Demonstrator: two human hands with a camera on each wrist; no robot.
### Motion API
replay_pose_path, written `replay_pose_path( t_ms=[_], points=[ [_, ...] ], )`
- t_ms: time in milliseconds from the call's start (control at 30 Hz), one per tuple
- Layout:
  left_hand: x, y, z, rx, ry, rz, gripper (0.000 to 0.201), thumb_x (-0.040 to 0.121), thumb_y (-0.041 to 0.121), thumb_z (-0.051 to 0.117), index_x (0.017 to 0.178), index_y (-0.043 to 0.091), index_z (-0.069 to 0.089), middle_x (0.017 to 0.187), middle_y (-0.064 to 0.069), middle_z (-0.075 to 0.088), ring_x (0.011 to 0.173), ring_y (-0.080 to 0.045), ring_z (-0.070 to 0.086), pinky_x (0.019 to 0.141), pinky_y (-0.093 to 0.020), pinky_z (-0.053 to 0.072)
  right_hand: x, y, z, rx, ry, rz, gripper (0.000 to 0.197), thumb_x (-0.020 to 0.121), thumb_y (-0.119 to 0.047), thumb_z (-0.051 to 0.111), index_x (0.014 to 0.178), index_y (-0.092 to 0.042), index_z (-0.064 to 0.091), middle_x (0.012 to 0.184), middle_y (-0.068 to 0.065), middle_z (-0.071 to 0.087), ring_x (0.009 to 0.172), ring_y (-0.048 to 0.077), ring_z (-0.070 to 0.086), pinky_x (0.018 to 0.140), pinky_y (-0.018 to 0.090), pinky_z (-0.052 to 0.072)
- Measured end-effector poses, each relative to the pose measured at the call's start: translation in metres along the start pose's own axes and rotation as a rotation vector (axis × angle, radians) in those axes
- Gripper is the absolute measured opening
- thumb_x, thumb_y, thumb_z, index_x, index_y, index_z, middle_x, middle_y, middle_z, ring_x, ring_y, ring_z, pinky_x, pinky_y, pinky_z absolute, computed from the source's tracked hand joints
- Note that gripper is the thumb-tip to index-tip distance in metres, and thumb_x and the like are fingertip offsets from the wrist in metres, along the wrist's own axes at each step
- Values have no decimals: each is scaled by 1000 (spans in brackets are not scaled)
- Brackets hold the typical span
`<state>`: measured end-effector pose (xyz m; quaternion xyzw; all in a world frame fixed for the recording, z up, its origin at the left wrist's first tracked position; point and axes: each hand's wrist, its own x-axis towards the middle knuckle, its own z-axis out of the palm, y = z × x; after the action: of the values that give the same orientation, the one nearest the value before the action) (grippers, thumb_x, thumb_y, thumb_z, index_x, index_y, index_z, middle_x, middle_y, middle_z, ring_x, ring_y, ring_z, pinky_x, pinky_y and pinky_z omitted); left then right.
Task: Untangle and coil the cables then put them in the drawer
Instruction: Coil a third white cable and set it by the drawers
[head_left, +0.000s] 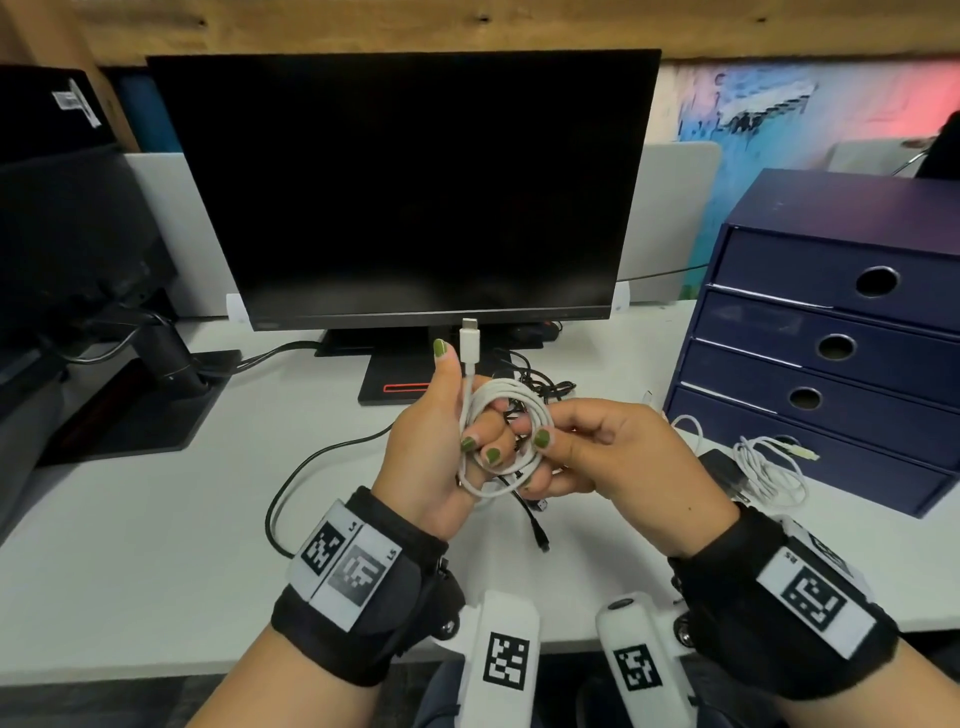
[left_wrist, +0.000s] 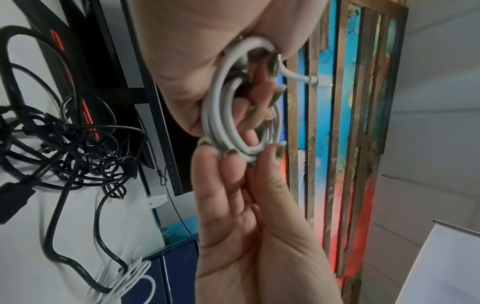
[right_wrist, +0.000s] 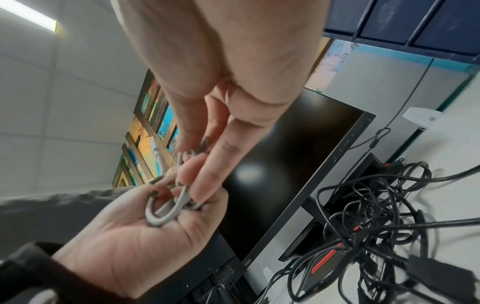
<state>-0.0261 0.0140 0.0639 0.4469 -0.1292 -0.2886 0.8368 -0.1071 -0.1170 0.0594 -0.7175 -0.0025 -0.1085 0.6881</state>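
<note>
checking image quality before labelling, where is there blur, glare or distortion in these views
Head view: sharp centre, wide-angle bending at the edges, coiled white cable crisp. Left wrist view: the coil and right hand softly blurred. Right wrist view: a hazy glare spot on the black monitor screen, ceiling strip light blown out.

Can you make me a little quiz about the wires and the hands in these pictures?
1. True or false: all the drawers are shut.
2. Which wire do both hands hold? A) black B) white C) red
3. Fill in: the tangled black wires lie in front of the ______.

Key
1. True.
2. B: the left hand and right hand grip the coiled white wire, its plug sticking up.
3. Screen.
</note>
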Motion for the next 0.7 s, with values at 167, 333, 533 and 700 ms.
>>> replay_pose_path(
  t_ms=[167,333,533,700],
  points=[
    [-2,-2,6,58,80,19,63,98,54,29,80,1,59,47,-7,53,40,-16,53,43,-23,49,1,5,-1,-17,84,24,15,91,-3,57,94,2,72,73,26,66,61,21,66,64,28,59],
    [1,-4,2,180,227,195,55,99,49,32,95,3,61,76,-14,68,70,-26,68,65,-40,59,4,8,-7,61,165,68,17,91,-7,58,95,4,71,67,23,66,61,26,68,72,39,61],
    [6,-5,-2,525,488,378,30,101,28,37,78,13,49,77,-6,51,73,-20,52,70,-38,47,5,8,-13,88,253,77,14,90,-6,58,89,-2,72,62,17,67,62,28,69,65,31,60],
    [7,-2,-14,650,359,404,28,99,-1,32,92,16,55,78,-8,55,47,-17,49,46,-29,43,7,4,-23,53,329,60,14,91,-9,59,89,-8,73,63,15,68,66,29,71,68,30,60]
  ],
)
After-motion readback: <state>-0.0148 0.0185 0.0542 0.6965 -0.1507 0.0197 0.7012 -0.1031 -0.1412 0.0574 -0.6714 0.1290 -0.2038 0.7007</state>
